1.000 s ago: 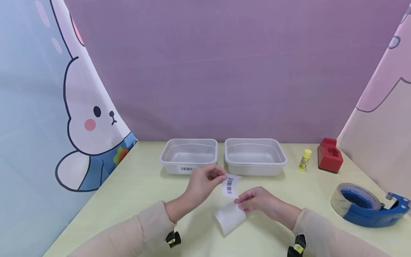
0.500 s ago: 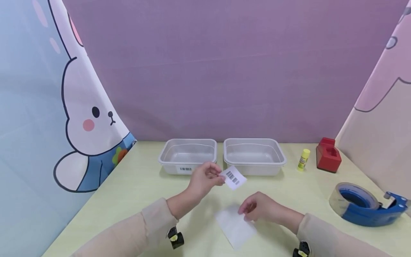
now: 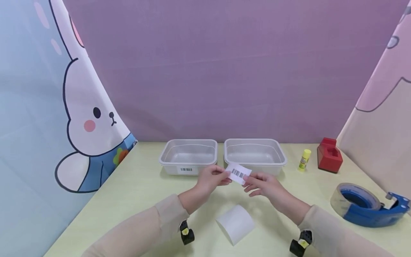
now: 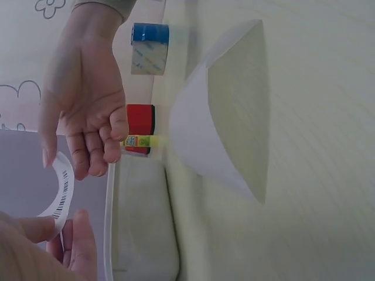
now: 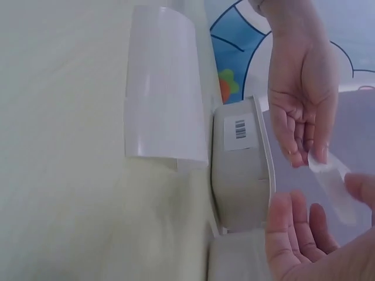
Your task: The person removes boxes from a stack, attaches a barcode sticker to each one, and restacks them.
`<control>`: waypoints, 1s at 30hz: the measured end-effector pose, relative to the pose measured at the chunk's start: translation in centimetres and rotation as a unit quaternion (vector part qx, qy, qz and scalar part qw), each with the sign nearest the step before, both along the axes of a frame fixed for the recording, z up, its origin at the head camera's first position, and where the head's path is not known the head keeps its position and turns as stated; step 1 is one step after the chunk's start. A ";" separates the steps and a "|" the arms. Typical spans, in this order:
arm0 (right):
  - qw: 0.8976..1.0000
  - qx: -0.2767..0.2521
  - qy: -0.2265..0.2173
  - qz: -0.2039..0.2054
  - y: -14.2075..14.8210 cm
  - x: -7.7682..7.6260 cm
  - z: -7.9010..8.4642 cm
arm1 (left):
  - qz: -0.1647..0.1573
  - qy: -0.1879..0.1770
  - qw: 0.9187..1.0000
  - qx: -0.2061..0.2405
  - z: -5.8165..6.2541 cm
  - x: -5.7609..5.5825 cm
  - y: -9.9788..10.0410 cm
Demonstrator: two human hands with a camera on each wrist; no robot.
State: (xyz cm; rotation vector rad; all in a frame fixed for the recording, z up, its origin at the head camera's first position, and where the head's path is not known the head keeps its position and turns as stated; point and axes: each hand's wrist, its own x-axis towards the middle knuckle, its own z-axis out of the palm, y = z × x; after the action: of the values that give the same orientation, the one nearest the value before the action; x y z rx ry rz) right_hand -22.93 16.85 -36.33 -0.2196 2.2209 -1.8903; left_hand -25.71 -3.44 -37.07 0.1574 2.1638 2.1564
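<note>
Between my two hands a small white barcode label (image 3: 238,173) is held up in front of the right tray. My left hand (image 3: 208,182) pinches its left end between thumb and fingers. At the other end, the thumb and fingers of my right hand (image 3: 267,186) pinch the label's lower right corner. In the left wrist view the label (image 4: 63,190) bows in a curve between the hands. Below them a curled white backing sheet (image 3: 236,224) arches on the table, touching nothing but the tabletop.
Two pale plastic trays stand side by side at the back; the left tray (image 3: 167,167) bears a barcode label, the right tray (image 3: 273,169) stands beside it. Rightward are a yellow glue stick (image 3: 304,160), a red stapler-like block (image 3: 329,157) and a blue tape dispenser (image 3: 369,214).
My right hand has let go of the backing sheet, which lies curled on the table, and has risen to take the label's right end. The label, peeled away, is now held by both hands.
</note>
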 end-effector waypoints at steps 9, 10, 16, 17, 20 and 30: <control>0.995 -0.011 -0.022 -0.098 0.4 -0.6 -1.3 | -0.004 -0.037 0.998 -0.057 -1.1 -0.5 0.7; 0.994 -0.010 -0.026 -0.101 0.5 -0.7 -1.4 | -0.005 -0.042 0.997 -0.065 -1.2 -0.7 0.9; 0.990 0.002 -0.052 -0.129 1.3 -2.2 -2.9 | -0.019 -0.072 0.992 -0.104 -2.2 -2.0 2.0; 0.990 0.002 -0.054 -0.134 1.5 -2.5 -3.1 | -0.023 -0.076 0.991 -0.108 -2.3 -2.2 2.3; 0.988 0.000 -0.055 -0.142 2.1 -3.3 -3.7 | -0.033 -0.083 0.990 -0.107 -2.7 -3.0 2.9; 0.983 -0.013 -0.059 -0.173 3.0 -4.4 -3.8 | -0.019 -0.126 0.990 -0.054 -3.9 -4.7 4.5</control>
State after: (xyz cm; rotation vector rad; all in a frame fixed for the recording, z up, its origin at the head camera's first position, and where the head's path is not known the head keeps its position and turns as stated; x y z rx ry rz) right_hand -27.33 19.82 -40.18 0.2890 2.2697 -2.0376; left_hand -30.41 1.10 -40.94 -0.0761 2.1062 1.9150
